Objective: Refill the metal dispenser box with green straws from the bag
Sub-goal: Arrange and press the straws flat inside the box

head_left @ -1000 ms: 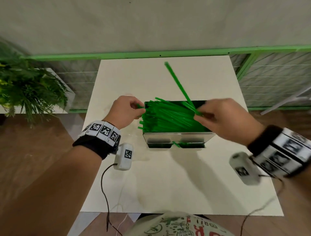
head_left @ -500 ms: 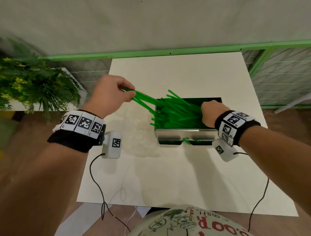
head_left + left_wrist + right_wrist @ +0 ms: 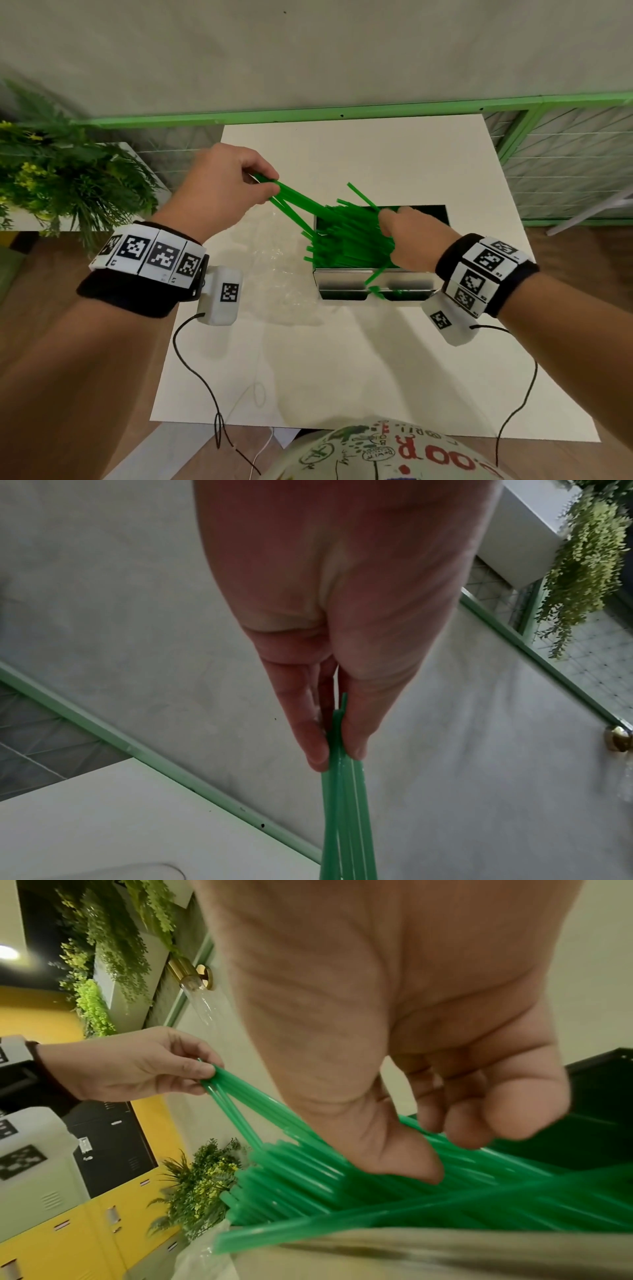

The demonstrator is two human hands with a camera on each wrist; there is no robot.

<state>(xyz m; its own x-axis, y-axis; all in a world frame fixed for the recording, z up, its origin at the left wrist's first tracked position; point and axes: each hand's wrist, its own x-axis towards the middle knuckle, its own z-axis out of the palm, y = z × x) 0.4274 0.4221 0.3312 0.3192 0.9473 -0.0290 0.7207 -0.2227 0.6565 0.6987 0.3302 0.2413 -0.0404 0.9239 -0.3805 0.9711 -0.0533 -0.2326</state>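
Observation:
The metal dispenser box (image 3: 342,284) stands at the middle of the white table (image 3: 342,359), its top open and heaped with green straws (image 3: 346,240) that stick out past its left wall. My left hand (image 3: 270,186) is raised up and left of the box and pinches the ends of a few straws (image 3: 298,205) between thumb and fingertips (image 3: 356,748); their far ends still lie in the heap. My right hand (image 3: 385,222) sits on the heap, thumb and curled fingers (image 3: 479,1115) round some straws (image 3: 377,1185). The clear bag (image 3: 281,274) lies flat left of the box.
A potted plant (image 3: 68,178) stands off the table's left side. A green rail (image 3: 308,113) and a wall run behind the table. Wrist cables hang over the table's near edge (image 3: 212,394).
My right hand dropped the single raised straw and came down onto the heap. My left hand pulled a few straws up and leftwards out of the heap.

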